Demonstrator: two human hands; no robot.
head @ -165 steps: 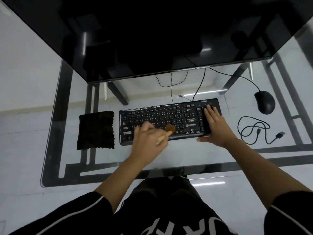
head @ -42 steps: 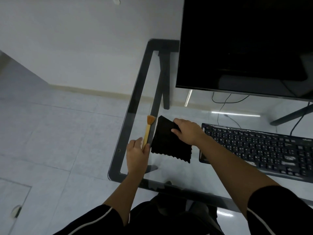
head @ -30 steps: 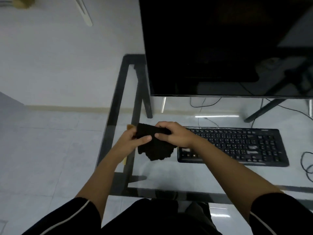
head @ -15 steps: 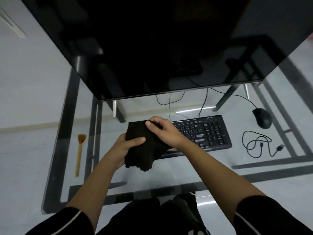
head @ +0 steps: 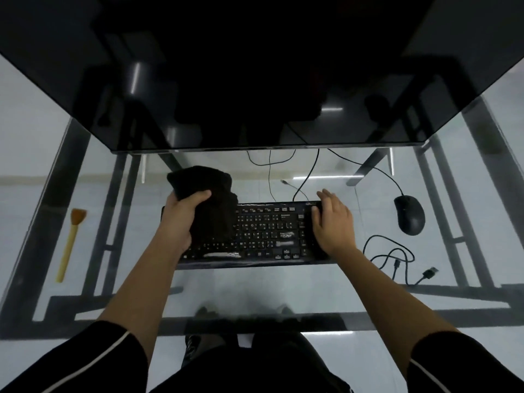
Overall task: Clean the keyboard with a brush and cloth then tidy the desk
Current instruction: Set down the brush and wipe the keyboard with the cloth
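A black keyboard [head: 263,234] lies in the middle of the glass desk [head: 255,290]. My left hand [head: 180,219] grips a bunched black cloth [head: 211,205] over the keyboard's left end, hiding the keys there. My right hand [head: 333,222] rests flat with straight fingers on the keyboard's right end, over the number pad. The wooden brush [head: 69,242] with orange bristles lies apart at the desk's left side, bristles pointing away from me.
A large dark monitor [head: 255,72] overhangs the back of the desk. A black mouse [head: 409,218] sits right of the keyboard, with a loose coiled USB cable [head: 394,259] in front of it. Thin cables [head: 300,177] run behind the keyboard.
The brush was laid down at the left. Both hands lifted the cloth; now only my left hand holds it over the keyboard, and my right hand has moved to the keyboard's right end.
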